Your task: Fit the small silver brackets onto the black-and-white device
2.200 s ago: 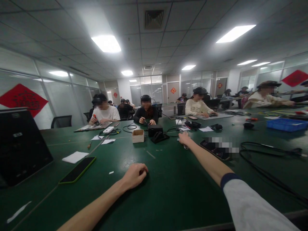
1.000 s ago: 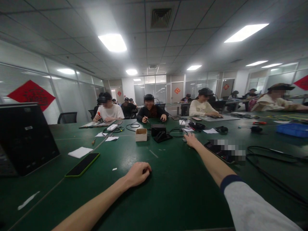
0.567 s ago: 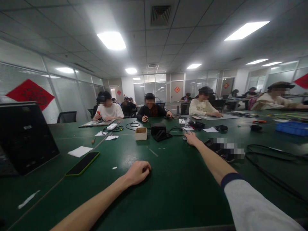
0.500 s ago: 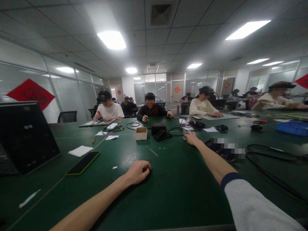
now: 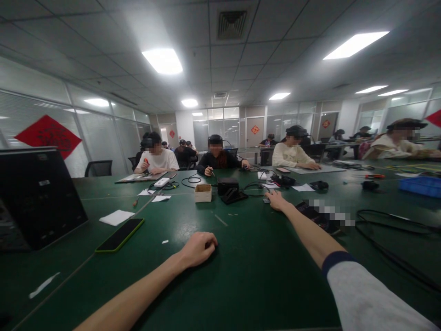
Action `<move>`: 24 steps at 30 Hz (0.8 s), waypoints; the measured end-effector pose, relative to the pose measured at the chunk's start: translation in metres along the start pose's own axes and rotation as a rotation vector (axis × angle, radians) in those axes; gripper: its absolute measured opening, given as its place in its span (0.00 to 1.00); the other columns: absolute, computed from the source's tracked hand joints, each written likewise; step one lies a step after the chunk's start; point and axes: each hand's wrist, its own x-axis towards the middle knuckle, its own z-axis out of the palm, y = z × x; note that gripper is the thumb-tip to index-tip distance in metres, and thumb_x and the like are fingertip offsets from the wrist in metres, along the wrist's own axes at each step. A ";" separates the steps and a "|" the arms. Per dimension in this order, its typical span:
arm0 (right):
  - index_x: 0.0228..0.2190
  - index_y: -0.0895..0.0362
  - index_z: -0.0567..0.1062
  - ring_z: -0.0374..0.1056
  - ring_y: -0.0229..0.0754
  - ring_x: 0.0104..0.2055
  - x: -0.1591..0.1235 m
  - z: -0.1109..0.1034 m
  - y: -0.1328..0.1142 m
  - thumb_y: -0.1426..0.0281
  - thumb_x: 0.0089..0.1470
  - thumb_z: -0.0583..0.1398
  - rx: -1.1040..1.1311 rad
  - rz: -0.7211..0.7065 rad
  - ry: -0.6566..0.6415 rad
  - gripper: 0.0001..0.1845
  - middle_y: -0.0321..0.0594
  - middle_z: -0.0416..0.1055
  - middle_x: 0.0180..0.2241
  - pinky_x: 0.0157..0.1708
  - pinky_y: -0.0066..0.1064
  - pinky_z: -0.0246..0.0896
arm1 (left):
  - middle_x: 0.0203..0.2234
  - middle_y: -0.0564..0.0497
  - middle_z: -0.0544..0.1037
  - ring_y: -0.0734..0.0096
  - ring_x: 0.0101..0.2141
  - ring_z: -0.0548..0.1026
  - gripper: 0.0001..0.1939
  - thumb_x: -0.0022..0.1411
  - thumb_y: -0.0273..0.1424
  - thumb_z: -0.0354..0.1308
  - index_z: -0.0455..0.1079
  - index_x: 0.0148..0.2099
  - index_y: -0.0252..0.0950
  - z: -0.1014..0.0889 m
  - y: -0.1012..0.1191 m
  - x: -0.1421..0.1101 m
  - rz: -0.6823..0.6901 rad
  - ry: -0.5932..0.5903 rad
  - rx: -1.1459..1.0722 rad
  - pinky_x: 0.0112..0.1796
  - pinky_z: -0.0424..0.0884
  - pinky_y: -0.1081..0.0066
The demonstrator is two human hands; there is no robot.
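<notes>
My left hand (image 5: 199, 248) rests on the green table (image 5: 255, 276), its fingers loosely curled in. Nothing shows in its grasp, though the palm faces away. Farther out, my right arm reaches across to a small flat grey object (image 5: 266, 200). The fingers of my right hand (image 5: 276, 201) are bent down over it and hide most of it, so its kind is unclear. Left of that hand are a black box-shaped device (image 5: 228, 186) with a sloped front and an open cardboard box (image 5: 203, 193).
A phone (image 5: 120, 235) and folded white paper (image 5: 116, 217) lie left, near a black computer case (image 5: 41, 197). Black cables (image 5: 389, 220), a dark flat packet (image 5: 315, 216) and a blue tray (image 5: 422, 185) are on the right. Several people sit across the table.
The view has shifted slightly, so the whole scene sits a little lower and to the right. Both my hands keep their poses on the table.
</notes>
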 end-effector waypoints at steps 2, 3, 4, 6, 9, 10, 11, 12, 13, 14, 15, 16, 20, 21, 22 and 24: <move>0.54 0.52 0.62 0.53 0.54 0.52 0.000 0.000 0.001 0.76 0.53 0.52 0.008 0.000 0.000 0.26 0.48 0.57 0.51 0.51 0.43 0.48 | 0.30 0.52 0.78 0.71 0.31 0.73 0.11 0.58 0.24 0.50 0.73 0.37 0.36 0.001 0.000 0.000 -0.002 0.005 0.006 0.36 0.66 0.73; 0.53 0.52 0.63 0.53 0.54 0.52 0.000 0.000 0.002 0.76 0.54 0.53 0.012 -0.001 -0.002 0.24 0.48 0.57 0.51 0.51 0.44 0.48 | 0.29 0.52 0.78 0.71 0.31 0.73 0.11 0.59 0.24 0.50 0.73 0.37 0.36 0.001 -0.001 0.000 -0.004 0.009 0.010 0.36 0.66 0.73; 0.52 0.52 0.64 0.53 0.55 0.52 0.001 0.000 0.002 0.75 0.54 0.53 0.015 -0.002 -0.005 0.23 0.48 0.57 0.50 0.51 0.44 0.48 | 0.29 0.52 0.78 0.71 0.30 0.73 0.11 0.59 0.24 0.50 0.73 0.37 0.36 0.001 -0.001 0.000 -0.004 0.011 0.011 0.35 0.66 0.74; 0.50 0.52 0.67 0.53 0.55 0.52 0.002 0.002 0.003 0.75 0.54 0.53 0.018 -0.005 -0.016 0.21 0.48 0.57 0.50 0.51 0.44 0.48 | 0.29 0.52 0.78 0.71 0.30 0.73 0.11 0.59 0.24 0.50 0.73 0.37 0.36 0.001 -0.001 0.000 -0.001 0.013 0.008 0.35 0.67 0.74; 0.52 0.50 0.66 0.52 0.55 0.53 0.004 0.004 0.004 0.75 0.53 0.54 0.018 -0.006 -0.018 0.23 0.48 0.57 0.51 0.51 0.45 0.49 | 0.29 0.52 0.78 0.71 0.31 0.74 0.11 0.58 0.24 0.50 0.74 0.37 0.36 0.002 -0.002 0.001 -0.007 0.006 0.005 0.35 0.67 0.74; 0.53 0.50 0.64 0.52 0.56 0.53 0.004 0.005 0.004 0.75 0.53 0.54 0.018 -0.004 -0.014 0.26 0.48 0.56 0.51 0.51 0.45 0.49 | 0.29 0.52 0.78 0.71 0.31 0.74 0.11 0.58 0.24 0.50 0.74 0.37 0.36 0.002 -0.002 0.001 -0.007 0.004 0.005 0.35 0.67 0.74; 0.55 0.50 0.62 0.52 0.56 0.53 0.004 0.005 0.004 0.75 0.52 0.54 0.018 -0.001 -0.010 0.28 0.48 0.56 0.51 0.51 0.46 0.49 | 0.29 0.51 0.78 0.70 0.31 0.74 0.11 0.58 0.24 0.50 0.74 0.36 0.36 0.002 -0.002 0.001 -0.006 0.003 0.004 0.35 0.67 0.74; 0.56 0.50 0.60 0.52 0.56 0.54 0.004 0.006 0.004 0.75 0.52 0.54 0.018 0.002 -0.007 0.29 0.49 0.56 0.51 0.51 0.46 0.49 | 0.29 0.51 0.78 0.70 0.31 0.74 0.11 0.58 0.24 0.49 0.74 0.37 0.36 0.002 -0.002 0.001 -0.002 0.004 0.002 0.36 0.67 0.73; 0.56 0.51 0.60 0.52 0.56 0.53 0.005 0.006 0.004 0.75 0.52 0.54 0.018 0.004 -0.008 0.29 0.49 0.56 0.51 0.51 0.46 0.49 | 0.30 0.51 0.78 0.70 0.31 0.74 0.11 0.58 0.24 0.49 0.74 0.37 0.36 0.002 -0.003 0.001 0.001 0.006 -0.001 0.36 0.67 0.73; 0.55 0.51 0.61 0.52 0.56 0.53 0.005 0.006 0.004 0.75 0.53 0.54 0.018 0.005 -0.011 0.28 0.48 0.56 0.51 0.51 0.46 0.49 | 0.30 0.51 0.78 0.70 0.32 0.74 0.11 0.59 0.25 0.49 0.74 0.37 0.36 0.002 -0.003 0.001 0.004 0.008 -0.002 0.36 0.67 0.73; 0.54 0.51 0.63 0.52 0.55 0.53 0.005 0.006 0.005 0.75 0.53 0.54 0.018 0.004 -0.015 0.26 0.48 0.56 0.51 0.51 0.46 0.48 | 0.30 0.51 0.78 0.70 0.31 0.74 0.11 0.59 0.25 0.49 0.74 0.37 0.36 0.002 -0.003 0.001 0.005 0.009 -0.002 0.36 0.67 0.73; 0.52 0.50 0.65 0.52 0.55 0.53 0.005 0.005 0.005 0.74 0.53 0.54 0.019 0.002 -0.020 0.24 0.48 0.56 0.51 0.52 0.45 0.48 | 0.30 0.51 0.78 0.70 0.31 0.74 0.11 0.59 0.25 0.49 0.74 0.37 0.36 0.002 -0.003 0.001 0.004 0.012 0.000 0.36 0.67 0.73; 0.50 0.50 0.68 0.52 0.56 0.54 0.005 0.004 0.005 0.72 0.53 0.55 0.020 -0.002 -0.035 0.21 0.47 0.56 0.52 0.53 0.46 0.47 | 0.30 0.51 0.78 0.70 0.31 0.74 0.11 0.58 0.25 0.49 0.74 0.37 0.36 0.002 -0.002 0.000 0.008 0.009 0.000 0.36 0.66 0.73; 0.51 0.49 0.68 0.52 0.56 0.54 0.005 0.004 0.005 0.71 0.53 0.56 0.020 0.000 -0.034 0.22 0.48 0.56 0.52 0.53 0.46 0.47 | 0.30 0.52 0.78 0.71 0.31 0.74 0.11 0.58 0.25 0.49 0.74 0.37 0.36 0.001 -0.002 0.000 0.008 0.006 -0.001 0.35 0.66 0.74; 0.52 0.49 0.67 0.52 0.56 0.54 0.004 0.004 0.004 0.71 0.53 0.56 0.022 0.003 -0.031 0.23 0.48 0.56 0.53 0.52 0.46 0.47 | 0.30 0.52 0.78 0.71 0.31 0.74 0.11 0.58 0.25 0.50 0.74 0.37 0.36 0.001 -0.001 0.000 0.007 0.003 -0.002 0.35 0.66 0.74; 0.54 0.49 0.65 0.51 0.57 0.55 0.003 0.004 0.003 0.70 0.54 0.57 0.026 0.013 -0.021 0.25 0.48 0.55 0.53 0.52 0.46 0.48 | 0.29 0.52 0.77 0.71 0.30 0.73 0.11 0.58 0.24 0.50 0.74 0.37 0.36 0.000 -0.001 0.000 0.001 -0.003 -0.003 0.34 0.66 0.74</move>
